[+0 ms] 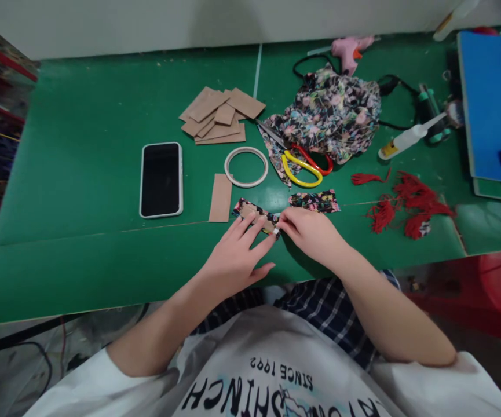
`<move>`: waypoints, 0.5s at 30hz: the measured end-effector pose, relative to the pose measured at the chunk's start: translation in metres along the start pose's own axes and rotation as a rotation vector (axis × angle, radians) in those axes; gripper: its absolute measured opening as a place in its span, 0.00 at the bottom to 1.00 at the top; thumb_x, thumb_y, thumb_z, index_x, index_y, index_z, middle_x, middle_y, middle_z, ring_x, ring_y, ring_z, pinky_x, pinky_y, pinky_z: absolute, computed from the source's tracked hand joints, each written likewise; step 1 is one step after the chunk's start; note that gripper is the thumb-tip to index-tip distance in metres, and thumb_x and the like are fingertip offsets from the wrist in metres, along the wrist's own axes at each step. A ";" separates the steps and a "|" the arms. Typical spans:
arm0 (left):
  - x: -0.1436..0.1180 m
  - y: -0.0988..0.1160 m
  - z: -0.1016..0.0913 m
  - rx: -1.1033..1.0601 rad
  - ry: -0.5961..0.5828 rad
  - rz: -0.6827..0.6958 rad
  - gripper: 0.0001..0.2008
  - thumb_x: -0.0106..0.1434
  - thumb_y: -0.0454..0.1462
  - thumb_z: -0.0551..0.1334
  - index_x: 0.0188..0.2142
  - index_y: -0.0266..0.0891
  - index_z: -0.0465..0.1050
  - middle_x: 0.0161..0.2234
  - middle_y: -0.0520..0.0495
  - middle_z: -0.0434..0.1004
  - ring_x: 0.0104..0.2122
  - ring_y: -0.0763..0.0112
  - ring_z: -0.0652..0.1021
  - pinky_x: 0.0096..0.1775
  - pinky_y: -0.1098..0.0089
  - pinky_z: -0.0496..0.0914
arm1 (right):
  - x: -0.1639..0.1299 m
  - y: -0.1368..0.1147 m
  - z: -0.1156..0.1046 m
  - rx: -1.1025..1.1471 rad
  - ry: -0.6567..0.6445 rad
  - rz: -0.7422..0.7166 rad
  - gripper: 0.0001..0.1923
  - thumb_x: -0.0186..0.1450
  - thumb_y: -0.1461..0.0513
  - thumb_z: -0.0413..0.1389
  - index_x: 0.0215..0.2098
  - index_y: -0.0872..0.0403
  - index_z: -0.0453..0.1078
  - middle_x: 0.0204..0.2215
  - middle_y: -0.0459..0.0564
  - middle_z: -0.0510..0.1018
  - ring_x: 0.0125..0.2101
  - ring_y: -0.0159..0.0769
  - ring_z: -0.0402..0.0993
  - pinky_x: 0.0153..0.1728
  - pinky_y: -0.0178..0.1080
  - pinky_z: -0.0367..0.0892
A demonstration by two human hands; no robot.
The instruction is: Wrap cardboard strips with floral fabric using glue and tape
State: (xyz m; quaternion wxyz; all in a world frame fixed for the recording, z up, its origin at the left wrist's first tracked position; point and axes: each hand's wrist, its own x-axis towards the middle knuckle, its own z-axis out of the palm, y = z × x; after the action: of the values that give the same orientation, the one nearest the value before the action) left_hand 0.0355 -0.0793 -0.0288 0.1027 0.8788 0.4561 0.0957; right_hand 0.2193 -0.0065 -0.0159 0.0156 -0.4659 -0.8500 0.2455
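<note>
A small card strip wrapped in dark floral fabric (pixel 252 212) lies on the green table (pixel 80 191) near its front edge. My left hand (pixel 237 255) rests flat with its fingers pressing on that strip. My right hand (pixel 308 231) pinches the strip's right end, where a bit of white shows. A second fabric-covered strip (pixel 314 200) lies just behind my right hand. A bare brown card strip (pixel 220 198) lies to the left of the wrapped one.
A phone (pixel 161 179) lies face up at left. A tape ring (pixel 246 167), a pile of card pieces (pixel 220 116), scissors (pixel 300 162) on floral fabric (pixel 328 113), a glue gun (pixel 349 51), a glue bottle (pixel 406 139), red tassels (pixel 406 202) and a blue board (pixel 491 98) lie behind.
</note>
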 end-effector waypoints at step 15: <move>0.002 0.005 0.006 0.028 0.057 -0.041 0.22 0.62 0.42 0.55 0.54 0.35 0.64 0.56 0.32 0.60 0.59 0.48 0.59 0.56 0.48 0.58 | -0.003 -0.006 0.002 -0.108 0.024 0.007 0.11 0.67 0.60 0.44 0.34 0.56 0.66 0.31 0.50 0.75 0.31 0.34 0.72 0.27 0.33 0.56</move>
State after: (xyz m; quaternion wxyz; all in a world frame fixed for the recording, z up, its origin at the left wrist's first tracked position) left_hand 0.0419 -0.0803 -0.0328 0.0791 0.8677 0.4779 0.1120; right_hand 0.2162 -0.0124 -0.0146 -0.0003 -0.4718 -0.8602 0.1939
